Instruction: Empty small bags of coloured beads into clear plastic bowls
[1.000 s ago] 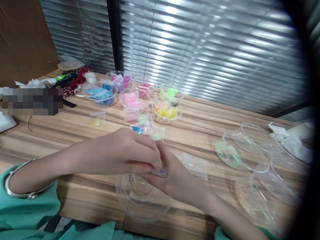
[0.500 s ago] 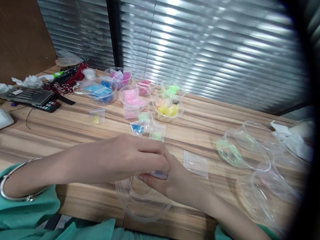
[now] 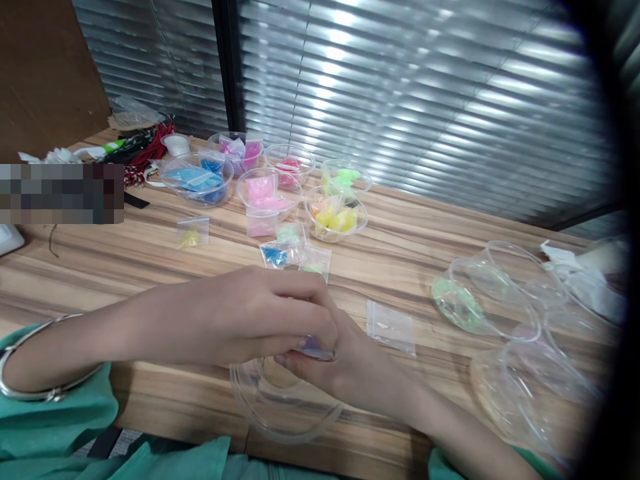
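My left hand [image 3: 280, 313] reaches across and overlaps my right hand [image 3: 345, 363], both with fingers closed. Between them a small clear plastic bag [image 3: 317, 347] with a purplish tint shows in part; the fingers hide most of it. Just below the hands stands a clear round plastic bowl [image 3: 290, 433], partly covered by them. Beyond my fingers lie a small bag with blue bits [image 3: 274, 255] and a bag with pale green bits [image 3: 316, 259]. To the right of the hands a flat zip bag [image 3: 391, 327] lies on the table.
Clear bowls with bags of blue [image 3: 197, 180], pink [image 3: 265, 193] and yellow [image 3: 337, 219] pieces stand at the back. A bag with yellow bits [image 3: 193, 233] lies at left. Several clear bowls [image 3: 520, 320] crowd the right side. Red cords [image 3: 150, 153] lie at far left.
My fingers have shifted slightly, and more of the purplish bag shows between them. The bowls and other bags stay where they were.
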A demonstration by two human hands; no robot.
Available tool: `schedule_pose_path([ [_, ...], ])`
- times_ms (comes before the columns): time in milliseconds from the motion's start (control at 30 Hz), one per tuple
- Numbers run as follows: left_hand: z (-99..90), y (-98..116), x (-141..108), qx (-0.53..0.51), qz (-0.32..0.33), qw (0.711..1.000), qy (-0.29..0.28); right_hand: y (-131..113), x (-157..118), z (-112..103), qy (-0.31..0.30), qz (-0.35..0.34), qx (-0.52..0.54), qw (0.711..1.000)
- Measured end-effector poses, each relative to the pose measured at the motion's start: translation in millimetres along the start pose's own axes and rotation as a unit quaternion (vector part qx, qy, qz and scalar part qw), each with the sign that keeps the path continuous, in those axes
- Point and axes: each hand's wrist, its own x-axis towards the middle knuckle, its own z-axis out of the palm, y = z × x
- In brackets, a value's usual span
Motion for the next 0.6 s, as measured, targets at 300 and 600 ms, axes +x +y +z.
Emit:
schedule_pose_path([
  [300,3.7,-2.2,4.4,-0.035,0.003,0.999,0.023,-0.2,0.5,0.6,-0.008,-0.017,0.023,1.0],
  [600,5.4,-2.4,3.9,-0.03,0.006,0.999,0.029,-2.8,0.3,0.3,-0.003,-0.032,0.006,0.999],
])
